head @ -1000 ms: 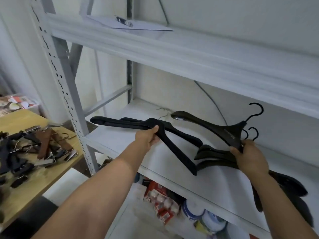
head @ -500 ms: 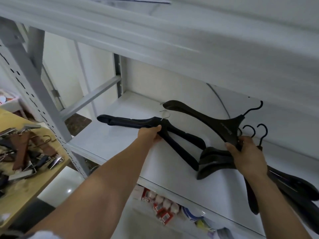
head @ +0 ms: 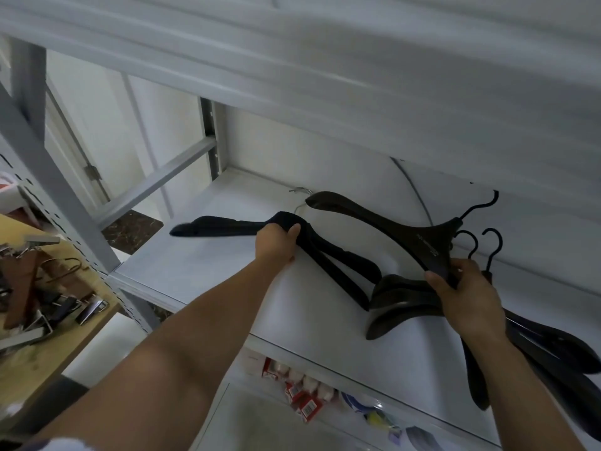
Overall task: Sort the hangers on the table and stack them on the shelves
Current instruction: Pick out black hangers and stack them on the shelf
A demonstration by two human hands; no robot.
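My left hand (head: 275,245) grips the neck of a bunch of black velvet hangers (head: 328,258) held low over the white shelf (head: 201,265); their silver hooks (head: 300,198) poke out behind. My right hand (head: 463,296) is closed around the necks of several glossy black hangers (head: 383,222) with black hooks (head: 487,252). Their lower arms (head: 400,304) rest on the shelf. More dark hangers (head: 559,349) lie on the shelf behind my right wrist.
The upper shelf board (head: 325,76) hangs close overhead. A grey perforated upright (head: 65,203) stands at the left. The wooden table (head: 39,359) at lower left holds brown and black clip hangers (head: 39,288). Red-and-white packets (head: 302,395) sit on the level below.
The view has come closer and dropped under the upper shelf. Both hands have pushed their hangers further in over the shelf, with the same grips.
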